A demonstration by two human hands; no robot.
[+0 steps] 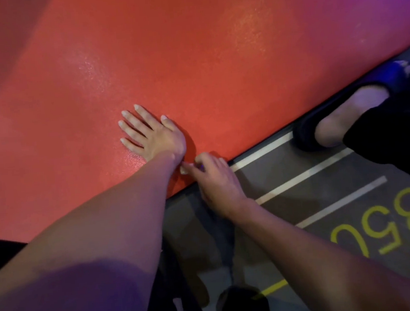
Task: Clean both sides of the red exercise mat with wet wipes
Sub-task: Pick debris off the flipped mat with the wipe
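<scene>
— Grey gym floor (pixel 292 227) with white stripes and a yellow painted number, purple light overhead. Red exercise mat (pixel 190 57) spread flat, filling the upper and left part of the view, long near edge running diagonally from lower left up to the right.

— Which hand nearer that edge?

— Right hand (pixel 213 177), sitting right on it, fingers curled and pinching at the mat's border; whether a wipe is in there, cannot tell. Left hand (pixel 152 132) further in, flat on the red surface, fingers straight and spread, holding nothing, pressing down just beside the right.

— So a lift or fold next?

— Probably: edge lies straight ahead of the right fingertips, mat body stretching away up and left. Sandalled foot (pixel 358 107) planted on the floor, close to the same edge, off to the right; worth minding if the mat swings over
</scene>
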